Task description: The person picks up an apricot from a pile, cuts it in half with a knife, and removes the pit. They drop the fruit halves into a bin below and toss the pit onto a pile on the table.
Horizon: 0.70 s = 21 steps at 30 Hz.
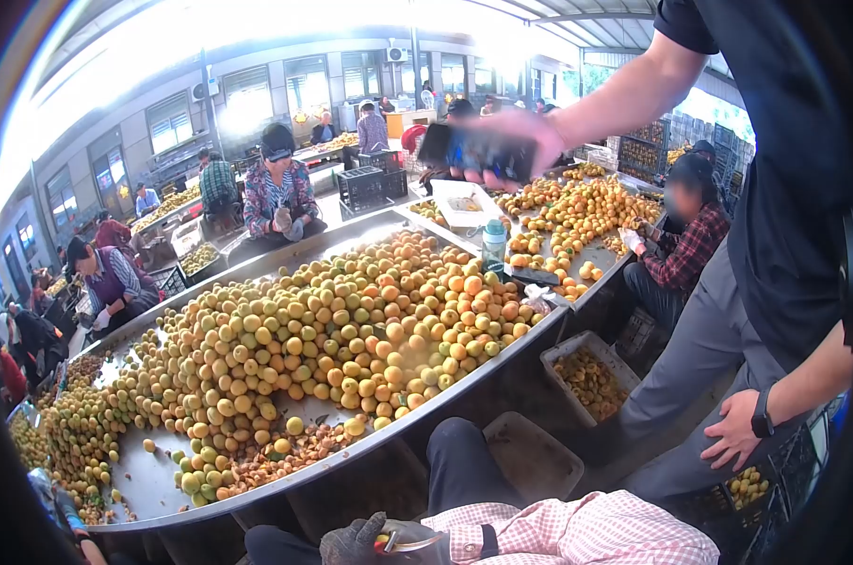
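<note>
At the bottom edge, my right hand [356, 541] reaches in from a pink checked sleeve [577, 532]. It wears a dark grey glove and its fingers are closed around a small knife [412, 544] with a red and yellow handle and a curved metal blade; the frame cuts off part of the hand. My left hand does not show. In front of my knees, a long metal table [162, 461] carries a large heap of yellow-green and orange apricot-like fruits [285, 348]. Split fruit pieces [285, 457] lie along its near edge.
To my right stands a person [775, 207] holding a phone [478, 153]. A crate of fruit pieces [586, 381] and a shallow tub [530, 457] rest on the floor. Several seated workers surround the tables. A bottle [494, 247] stands at the table's far end.
</note>
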Tool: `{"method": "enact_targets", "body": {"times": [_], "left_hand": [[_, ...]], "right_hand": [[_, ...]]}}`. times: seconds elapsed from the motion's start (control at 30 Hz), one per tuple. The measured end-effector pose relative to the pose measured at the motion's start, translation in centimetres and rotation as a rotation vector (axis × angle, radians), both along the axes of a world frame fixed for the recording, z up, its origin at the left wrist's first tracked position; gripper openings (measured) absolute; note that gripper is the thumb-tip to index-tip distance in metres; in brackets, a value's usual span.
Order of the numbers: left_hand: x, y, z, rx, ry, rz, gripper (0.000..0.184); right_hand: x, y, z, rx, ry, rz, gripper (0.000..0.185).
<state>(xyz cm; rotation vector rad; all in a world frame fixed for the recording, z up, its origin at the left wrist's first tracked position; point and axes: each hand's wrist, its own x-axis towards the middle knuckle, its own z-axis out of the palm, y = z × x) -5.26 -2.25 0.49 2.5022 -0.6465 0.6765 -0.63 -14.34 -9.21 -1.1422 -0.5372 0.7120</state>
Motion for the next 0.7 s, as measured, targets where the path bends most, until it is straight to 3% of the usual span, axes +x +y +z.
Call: {"method": "enact_targets", "body": {"times": [0.23,0.33,0.57,0.63,0.67,0.7], "left_hand": [[0.8,0.1,1.5,0.026,-0.049,0.059,0.064],[0.9,0.0,1.2,-0.061,0.032,0.023,0.062],[0.5,-0.3,2.2,0.05,0.149,0.084,0.053],[0.6,-0.1,1.9,0.063,0.152,0.101,0.051],[0.9,0.1,1.7,0.069,0.127,0.104,0.048],[1.3,0.3,1.9,0.073,0.107,0.11,0.046]], "right_hand": [[0.0,-0.4,-2.2,-0.085,-0.107,-0.08,0.009],[0.3,-1.7,-2.5,-0.12,-0.149,-0.111,0.01],[0.4,0.2,-2.7,-0.181,-0.221,-0.134,0.014],[1.9,-1.5,2.3,0.047,-0.638,-0.075,0.018],[2.7,-1.6,3.0,0.053,-0.62,-0.055,0.018],[3.6,-1.4,2.7,0.11,-0.343,0.017,0.017]]}}
